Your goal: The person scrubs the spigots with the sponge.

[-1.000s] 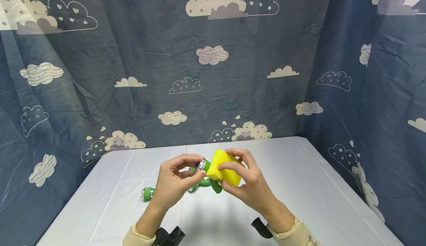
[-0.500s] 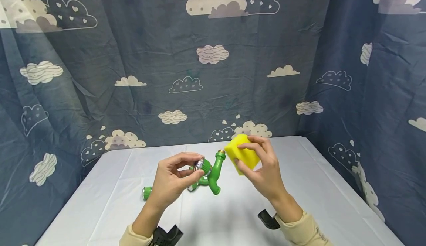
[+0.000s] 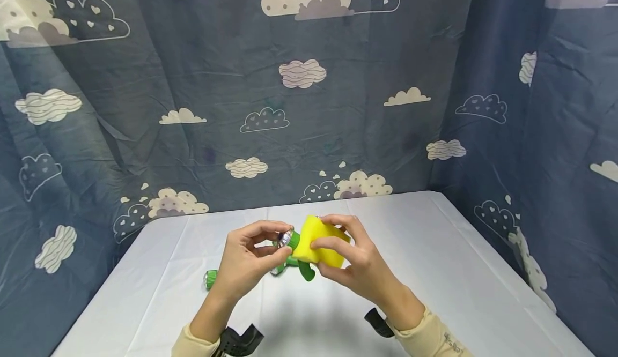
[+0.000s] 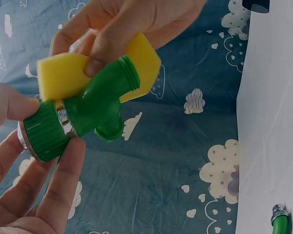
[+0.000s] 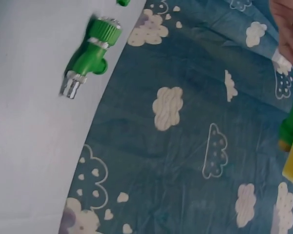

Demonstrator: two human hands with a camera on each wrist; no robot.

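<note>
My left hand pinches a green tap by its ribbed, silver-capped knob, above the table. In the left wrist view the tap is tilted, its threaded end pointing up and right and its spout downward. My right hand grips a yellow sponge between thumb and fingers. The sponge is folded around the tap's body in the left wrist view and covers most of it in the head view. Only the tap's curved spout shows below it there.
On the white table, another green tap with a silver end lies behind the hands. A green ribbed knob shows left of the left wrist. Cloud-patterned dark curtains stand at the back and sides.
Half a second ago the sponge was off to the right, baring the tap's threaded end. Now my right hand has brought it back left onto the tap. The left hand keeps its hold.
</note>
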